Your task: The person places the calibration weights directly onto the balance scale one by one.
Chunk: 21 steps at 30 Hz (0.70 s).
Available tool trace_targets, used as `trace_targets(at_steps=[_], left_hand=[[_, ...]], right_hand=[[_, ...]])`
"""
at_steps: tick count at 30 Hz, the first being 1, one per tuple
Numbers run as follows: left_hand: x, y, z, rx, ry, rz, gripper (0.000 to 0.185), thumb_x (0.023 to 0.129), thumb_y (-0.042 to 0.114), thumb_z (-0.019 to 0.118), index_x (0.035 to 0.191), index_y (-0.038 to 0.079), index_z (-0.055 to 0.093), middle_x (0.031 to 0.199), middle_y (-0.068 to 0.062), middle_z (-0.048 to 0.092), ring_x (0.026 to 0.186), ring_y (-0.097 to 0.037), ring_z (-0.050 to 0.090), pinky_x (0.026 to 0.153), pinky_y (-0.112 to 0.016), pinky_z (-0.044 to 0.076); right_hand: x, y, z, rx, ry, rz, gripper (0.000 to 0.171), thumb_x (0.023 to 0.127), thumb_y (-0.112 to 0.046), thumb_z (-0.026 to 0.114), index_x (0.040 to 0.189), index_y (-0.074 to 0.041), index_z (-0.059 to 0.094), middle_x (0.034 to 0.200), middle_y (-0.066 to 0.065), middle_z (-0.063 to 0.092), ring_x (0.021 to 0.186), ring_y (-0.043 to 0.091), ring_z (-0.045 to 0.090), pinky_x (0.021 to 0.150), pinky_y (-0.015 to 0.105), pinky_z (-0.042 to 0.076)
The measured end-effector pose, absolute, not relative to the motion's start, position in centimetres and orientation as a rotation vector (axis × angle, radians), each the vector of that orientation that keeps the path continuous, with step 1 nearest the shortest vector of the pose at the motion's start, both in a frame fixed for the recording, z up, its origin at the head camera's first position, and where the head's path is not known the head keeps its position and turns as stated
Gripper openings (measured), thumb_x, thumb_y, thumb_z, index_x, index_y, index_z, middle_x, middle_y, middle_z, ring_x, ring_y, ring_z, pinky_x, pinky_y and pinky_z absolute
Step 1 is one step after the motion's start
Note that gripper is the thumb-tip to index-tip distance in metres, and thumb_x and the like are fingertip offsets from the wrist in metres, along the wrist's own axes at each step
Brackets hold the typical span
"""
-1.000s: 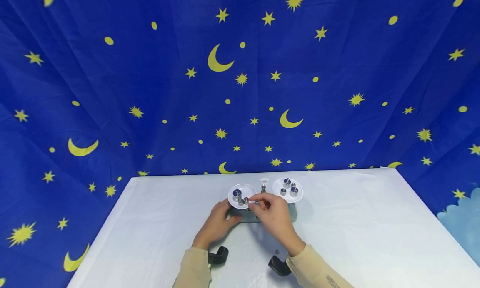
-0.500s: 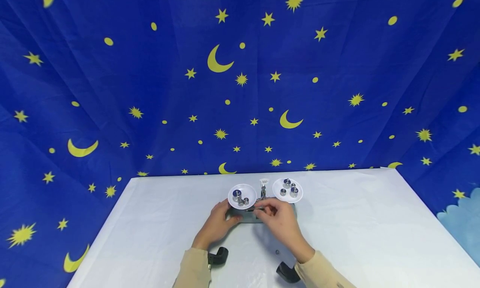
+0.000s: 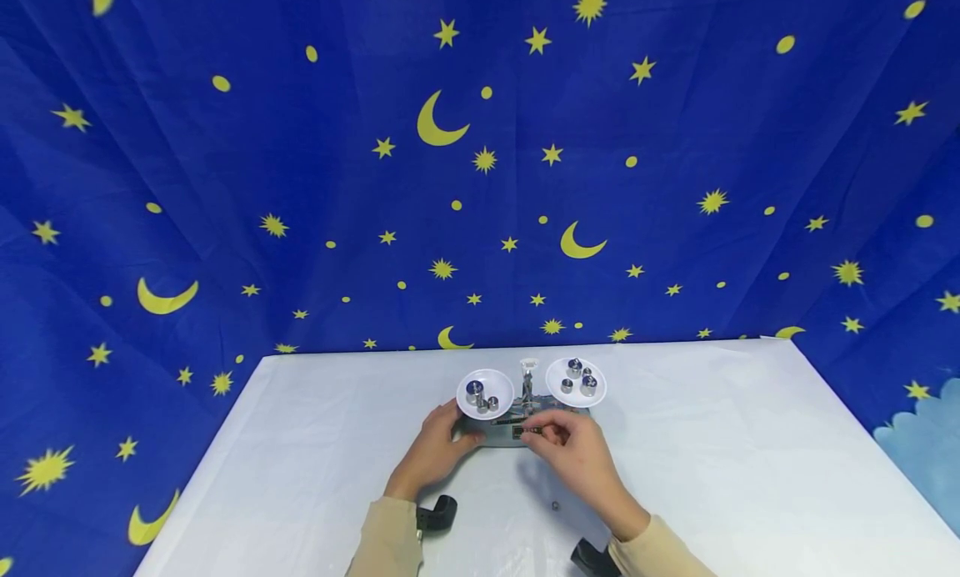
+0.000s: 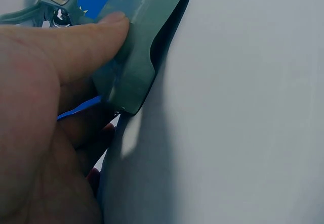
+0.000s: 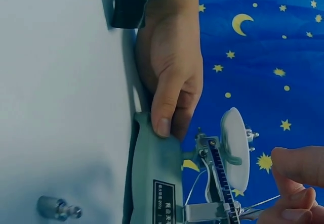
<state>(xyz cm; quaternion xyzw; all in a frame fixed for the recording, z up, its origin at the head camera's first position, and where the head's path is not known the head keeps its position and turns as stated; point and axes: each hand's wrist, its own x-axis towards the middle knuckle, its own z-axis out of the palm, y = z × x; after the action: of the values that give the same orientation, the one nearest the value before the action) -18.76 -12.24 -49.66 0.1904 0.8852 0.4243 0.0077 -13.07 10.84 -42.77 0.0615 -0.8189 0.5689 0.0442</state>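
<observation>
A green balance scale (image 3: pixel 495 434) with two white pans stands in front of me. My left hand (image 3: pixel 438 444) grips the left end of its base, thumb on top in the left wrist view. My right hand (image 3: pixel 577 452) hovers before the middle of the scale, fingers loosely bent, near the front label (image 5: pixel 164 204). Nothing shows between its fingertips in the right wrist view. Three metal weights (image 3: pixel 475 389) sit in the left pan (image 3: pixel 504 383). The right pan (image 3: pixel 555 372) carries several more weights (image 3: pixel 588 385). One small weight (image 3: pixel 556 506) stands on the table.
The white-covered table (image 3: pixel 712 452) extends to both sides of the scale. Behind it hangs a blue cloth (image 3: pixel 660 227) with yellow moons and stars. Black wrist devices (image 3: pixel 437 514) are worn at both cuffs.
My right hand has drawn back from the left pan, moving right and toward me past the beam. My left hand stays on the base; the weights in the pans look unchanged.
</observation>
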Motion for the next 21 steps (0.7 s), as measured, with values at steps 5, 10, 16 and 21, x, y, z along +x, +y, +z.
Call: trace_targets(at_steps=[5,10,16,21], left_hand=[[-18.8,-12.2,-49.7,0.591,2.776,1.313,0.061,0.092,0.023,0.072,0.145,0.002,0.051,0.15,-0.017,0.05,0.141,-0.036,0.042,0.122,-0.057,0.021],[-18.7,-12.2,-49.6,0.586,2.765,1.317,0.061,0.092,0.023,0.072,0.145,0.002,0.05,0.15,-0.017,0.049,0.142,-0.036,0.041,0.122,-0.056,0.019],[-18.7,-12.3,-49.5,0.569,2.749,1.315,0.062,0.093,0.023,0.072,0.147,0.002,0.049,0.151,-0.017,0.047,0.143,-0.036,0.039,0.123,-0.054,0.017],[-18.7,-12.3,-49.6,0.553,2.749,1.294,0.063,0.093,0.024,0.071,0.149,0.005,0.047,0.153,-0.015,0.046,0.144,-0.033,0.038,0.124,-0.052,0.016]], right_hand=[[-12.5,11.4,-43.2,0.182,-2.532,1.751,0.009,0.08,-0.003,0.081,0.088,-0.006,0.077,0.06,-0.006,0.044,0.054,0.004,0.04,0.05,0.016,0.032],[-11.9,11.9,-43.5,0.187,-2.586,1.722,0.01,0.081,-0.008,0.081,0.09,-0.007,0.077,0.06,-0.005,0.043,0.054,0.004,0.039,0.051,0.017,0.032],[-11.4,12.5,-43.9,0.163,-2.627,1.686,0.011,0.081,-0.01,0.082,0.091,-0.007,0.077,0.06,-0.006,0.043,0.054,0.005,0.039,0.052,0.019,0.033],[-11.0,12.9,-44.4,0.159,-2.625,1.698,0.011,0.08,-0.009,0.082,0.089,-0.007,0.077,0.06,-0.006,0.042,0.055,0.004,0.039,0.052,0.019,0.035]])
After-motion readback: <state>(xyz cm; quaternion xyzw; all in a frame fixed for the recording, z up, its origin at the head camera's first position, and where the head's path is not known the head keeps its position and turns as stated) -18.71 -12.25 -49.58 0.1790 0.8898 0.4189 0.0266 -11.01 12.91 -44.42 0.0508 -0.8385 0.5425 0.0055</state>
